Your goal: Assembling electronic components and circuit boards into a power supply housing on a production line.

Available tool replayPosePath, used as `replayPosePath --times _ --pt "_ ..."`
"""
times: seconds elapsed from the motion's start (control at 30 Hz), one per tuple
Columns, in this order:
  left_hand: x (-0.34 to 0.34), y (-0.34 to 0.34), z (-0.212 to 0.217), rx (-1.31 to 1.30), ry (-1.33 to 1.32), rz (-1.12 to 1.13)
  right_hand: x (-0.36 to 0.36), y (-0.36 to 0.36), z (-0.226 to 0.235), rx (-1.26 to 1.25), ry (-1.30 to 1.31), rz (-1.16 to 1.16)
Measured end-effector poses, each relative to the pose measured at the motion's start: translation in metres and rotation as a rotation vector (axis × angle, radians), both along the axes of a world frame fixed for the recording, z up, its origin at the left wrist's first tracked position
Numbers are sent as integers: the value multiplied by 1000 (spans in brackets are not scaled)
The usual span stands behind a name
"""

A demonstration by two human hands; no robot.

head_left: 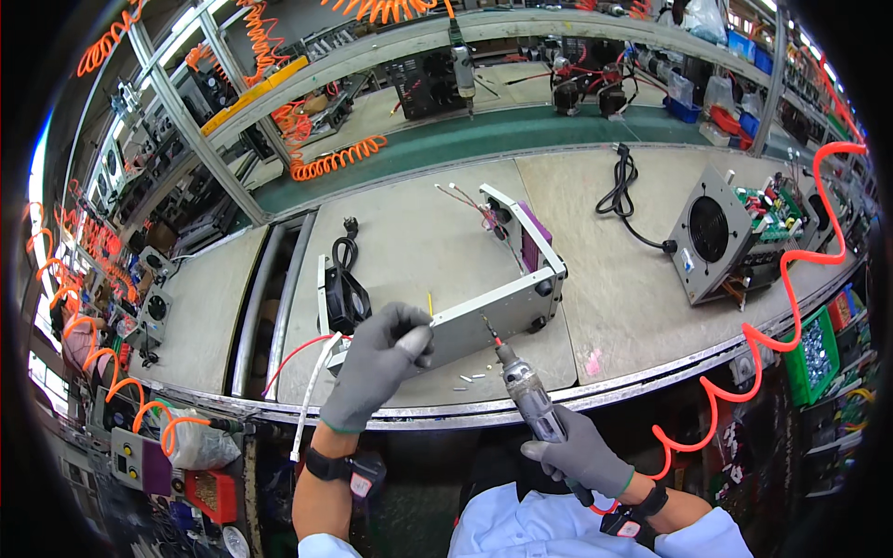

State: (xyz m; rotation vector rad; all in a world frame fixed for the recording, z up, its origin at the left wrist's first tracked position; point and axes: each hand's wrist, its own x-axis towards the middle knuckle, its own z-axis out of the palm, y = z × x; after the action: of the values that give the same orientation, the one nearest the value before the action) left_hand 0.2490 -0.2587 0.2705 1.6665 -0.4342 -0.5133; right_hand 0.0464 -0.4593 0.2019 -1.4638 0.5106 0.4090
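Observation:
My left hand [377,363], in a grey glove, grips the near left end of a white metal chassis frame [507,298] lying on the workbench. A purple part [533,240] sits inside the frame, and red and white wires [462,198] stick out at its far end. My right hand [584,456], also gloved, holds a pneumatic screwdriver [530,395] upright. Its red-tipped bit [488,327] touches the frame's near side panel.
A black fan [346,298] with a coiled cord lies left of the frame. A second open unit with a fan and green circuit board [730,237] stands to the right, beside a black power cord [621,186]. An orange coiled air hose [791,279] hangs right. Small screws [473,378] lie near the edge.

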Motion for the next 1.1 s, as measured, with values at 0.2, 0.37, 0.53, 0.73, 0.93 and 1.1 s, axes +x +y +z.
replayPosePath --times 0.2,0.37,0.53,0.73,0.93,1.1 --pt "44 -32 4 154 -328 -20 2 4 9 28 13 -17" --pt "80 -56 -11 211 -62 -220 4 9 9 73 19 -17" --pt "97 -64 -31 279 -90 -362 1 9 5 150 -3 -32" --pt "105 -60 -41 302 -72 -470 -1 18 20 133 1 -59" --pt "108 -62 -49 283 -17 -426 3 26 31 109 -14 -67" --pt "110 -66 -53 428 -87 -402 3 28 26 183 27 -120"
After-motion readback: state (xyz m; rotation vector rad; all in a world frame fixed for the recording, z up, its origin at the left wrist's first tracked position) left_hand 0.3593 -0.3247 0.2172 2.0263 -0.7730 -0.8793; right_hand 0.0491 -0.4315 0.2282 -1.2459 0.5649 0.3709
